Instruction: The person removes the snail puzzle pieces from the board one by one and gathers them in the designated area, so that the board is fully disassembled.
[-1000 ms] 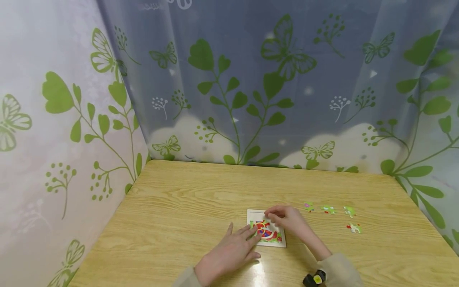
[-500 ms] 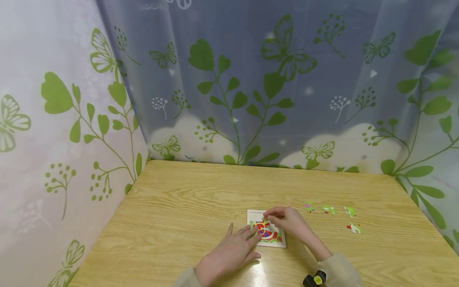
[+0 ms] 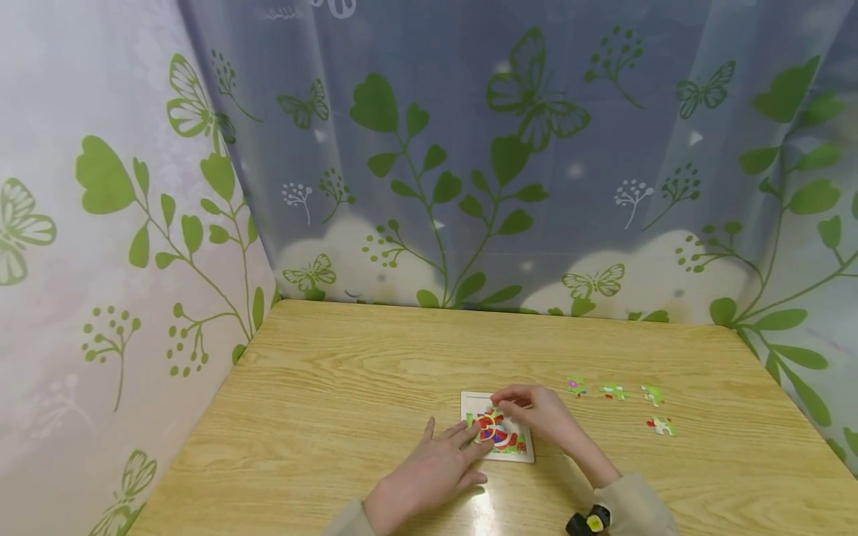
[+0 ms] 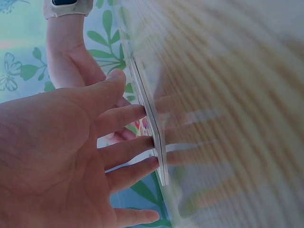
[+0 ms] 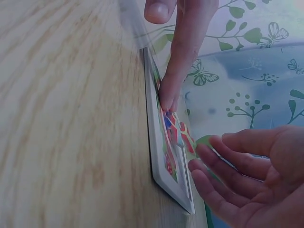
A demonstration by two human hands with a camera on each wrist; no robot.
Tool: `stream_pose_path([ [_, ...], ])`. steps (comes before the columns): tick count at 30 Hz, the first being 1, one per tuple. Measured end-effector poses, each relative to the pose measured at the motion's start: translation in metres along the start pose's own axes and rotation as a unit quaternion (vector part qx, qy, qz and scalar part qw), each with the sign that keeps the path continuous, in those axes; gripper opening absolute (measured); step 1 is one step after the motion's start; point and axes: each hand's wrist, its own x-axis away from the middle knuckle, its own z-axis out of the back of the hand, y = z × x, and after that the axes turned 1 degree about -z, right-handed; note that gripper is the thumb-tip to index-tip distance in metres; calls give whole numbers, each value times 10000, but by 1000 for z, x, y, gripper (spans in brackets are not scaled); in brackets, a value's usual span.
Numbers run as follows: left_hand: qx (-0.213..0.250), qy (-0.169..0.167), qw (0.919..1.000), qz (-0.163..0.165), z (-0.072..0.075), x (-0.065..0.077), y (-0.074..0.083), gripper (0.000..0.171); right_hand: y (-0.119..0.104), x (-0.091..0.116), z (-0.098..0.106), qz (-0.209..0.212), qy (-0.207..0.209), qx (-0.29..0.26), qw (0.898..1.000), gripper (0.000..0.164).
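Observation:
A small square jigsaw puzzle in a white tray [image 3: 474, 397] lies on the wooden table, with red, blue and green picture pieces in it. My left hand [image 3: 432, 465] rests its outstretched fingers on the tray's left side and picture. At the upper part of the tray, my right hand [image 3: 543, 413] pinches a red and green puzzle piece [image 5: 187, 137], which stands tilted up from the picture in the right wrist view. The left wrist view shows the tray edge [image 4: 151, 118] side-on under the left fingertips. My right fingers partly hide the piece.
Several loose puzzle pieces lie to the right, among them a green one [image 3: 653, 395] and a white-and-red one [image 3: 662, 426]. A black device [image 3: 590, 520] with a yellow patch sits by the right cuff. A leaf-patterned curtain [image 3: 429, 186] borders the table's far edge.
The red part of the picture by my right fingertips has shifted and tilted slightly, and those fingertips have moved a little left. My left hand keeps its place on the tray.

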Motion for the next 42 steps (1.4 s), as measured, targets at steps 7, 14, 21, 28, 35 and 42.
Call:
stream_pose_path([
  [7,-30,37,10000,-19,-2,0,0,52,-2,0,0,-7,130,-144,9998,21],
  [14,-55,43,10000,-48,-3,0,0,52,-3,-1,-2,115,208,-272,9993,21],
  [21,-57,58,9999,-87,-1,1,0,53,-3,-2,-4,-6,78,-615,9981,25],
  [28,-124,18,9999,-56,-1,1,0,53,-3,-1,-8,-92,-150,-723,9972,22],
  [35,-133,38,9999,-50,-3,0,0,53,-3,0,-7,-184,73,-786,9967,21],
  [42,-113,35,9999,-80,-3,0,0,53,-7,0,6,-230,442,-684,9964,23],
])
